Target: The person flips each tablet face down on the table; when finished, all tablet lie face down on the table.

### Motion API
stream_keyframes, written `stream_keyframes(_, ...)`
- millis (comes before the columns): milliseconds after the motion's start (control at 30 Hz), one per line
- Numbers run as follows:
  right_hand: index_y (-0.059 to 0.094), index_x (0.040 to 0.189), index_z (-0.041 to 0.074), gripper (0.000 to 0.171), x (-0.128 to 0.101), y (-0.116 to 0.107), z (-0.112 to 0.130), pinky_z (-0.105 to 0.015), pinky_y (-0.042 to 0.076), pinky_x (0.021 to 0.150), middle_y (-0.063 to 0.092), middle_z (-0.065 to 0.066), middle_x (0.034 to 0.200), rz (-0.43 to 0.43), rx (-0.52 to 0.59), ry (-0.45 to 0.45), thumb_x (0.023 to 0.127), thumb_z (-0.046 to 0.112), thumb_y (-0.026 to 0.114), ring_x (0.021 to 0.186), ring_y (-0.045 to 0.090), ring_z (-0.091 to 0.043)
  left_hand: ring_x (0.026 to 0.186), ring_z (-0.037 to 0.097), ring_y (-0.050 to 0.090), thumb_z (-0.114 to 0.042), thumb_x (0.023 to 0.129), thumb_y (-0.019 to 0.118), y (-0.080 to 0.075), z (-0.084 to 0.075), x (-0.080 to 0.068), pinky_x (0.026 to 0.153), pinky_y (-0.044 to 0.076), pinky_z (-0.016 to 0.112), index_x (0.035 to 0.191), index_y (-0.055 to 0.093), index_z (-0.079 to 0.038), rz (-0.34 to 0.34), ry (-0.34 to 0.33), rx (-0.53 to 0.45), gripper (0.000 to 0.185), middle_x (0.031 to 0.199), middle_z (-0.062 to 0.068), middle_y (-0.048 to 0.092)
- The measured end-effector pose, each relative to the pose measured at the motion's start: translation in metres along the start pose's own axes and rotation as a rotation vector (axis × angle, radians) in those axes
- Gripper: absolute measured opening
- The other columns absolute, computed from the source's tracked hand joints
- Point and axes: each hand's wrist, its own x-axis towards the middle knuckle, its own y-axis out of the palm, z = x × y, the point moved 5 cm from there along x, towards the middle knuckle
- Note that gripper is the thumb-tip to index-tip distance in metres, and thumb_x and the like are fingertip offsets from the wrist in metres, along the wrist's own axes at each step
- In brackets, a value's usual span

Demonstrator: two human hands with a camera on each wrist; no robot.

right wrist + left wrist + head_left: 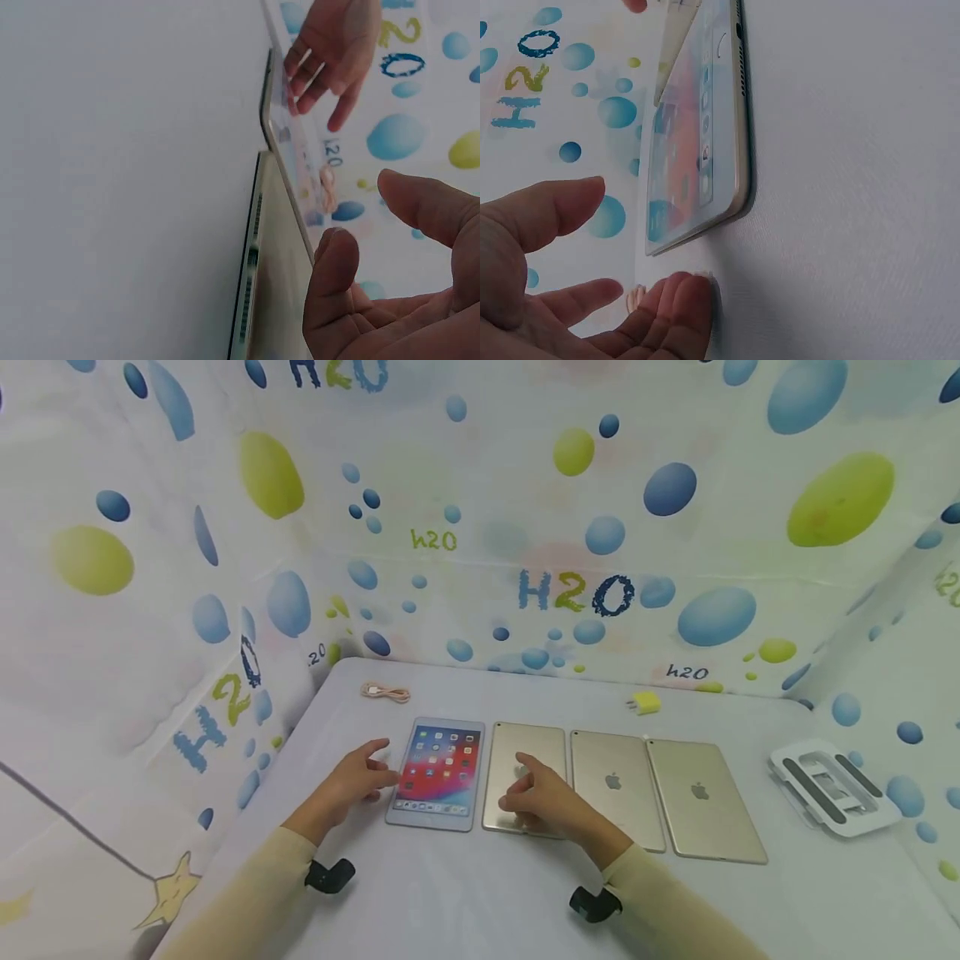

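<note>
Several tablets lie in a row on the white table [465,902]. The leftmost tablet [438,772] faces up with a lit, colourful screen. My left hand [358,781] hovers just left of it with relaxed fingers, holding nothing; in the left wrist view its fingers [592,300] are beside the lit tablet [697,135]. My right hand [536,797] is over the second, gold face-down tablet [525,752], index finger extended. The right wrist view shows this gold tablet's edge [259,292] and my open fingers [337,300] beside it.
Two more gold face-down tablets [617,785] [703,797] lie to the right. A white tablet stand [832,785] sits at the far right. A coiled pink cable [386,692] and a yellow charger plug [645,702] lie near the back. Patterned curtain walls surround the table.
</note>
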Motion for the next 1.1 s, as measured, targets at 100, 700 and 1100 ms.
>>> stream_keyframes(100, 0.025, 0.161, 0.010, 0.092, 0.009, 0.013, 0.005, -0.026, 0.052, 0.059, 0.066, -0.011, 0.101, 0.048, 0.053, 0.038, 0.087, 0.020, 0.079, 0.069, 0.059, -0.018, 0.091, 0.024, 0.060, -0.023, 0.092, 0.075, 0.000, 0.001, 0.002, 0.081, 0.057, 0.032, 0.157, 0.036, -0.009, 0.016, -0.007, 0.017, 0.077, 0.119, 0.018, 0.057)
stream_keyframes(700, 0.040, 0.153, 0.005, 0.069, 0.029, 0.040, 0.006, -0.020, 0.050, 0.047, 0.073, -0.011, 0.083, 0.079, 0.261, 0.155, 0.093, 0.020, 0.071, 0.050, 0.054, -0.011, 0.091, 0.025, 0.062, -0.019, 0.088, 0.078, 0.011, -0.001, 0.011, 0.078, 0.061, 0.032, 0.151, 0.046, -0.006, 0.042, 0.004, 0.058, 0.072, 0.112, 0.015, 0.060)
stream_keyframes(1100, 0.039, 0.150, 0.000, 0.056, 0.033, 0.041, 0.009, -0.019, 0.052, 0.051, 0.072, -0.008, 0.082, 0.056, 0.403, 0.190, 0.100, 0.013, 0.061, 0.054, 0.055, -0.009, 0.104, 0.029, 0.061, -0.013, 0.089, 0.077, 0.020, -0.004, 0.005, 0.083, 0.061, 0.037, 0.154, 0.042, -0.007, 0.054, -0.004, -0.042, 0.075, 0.127, 0.019, 0.056)
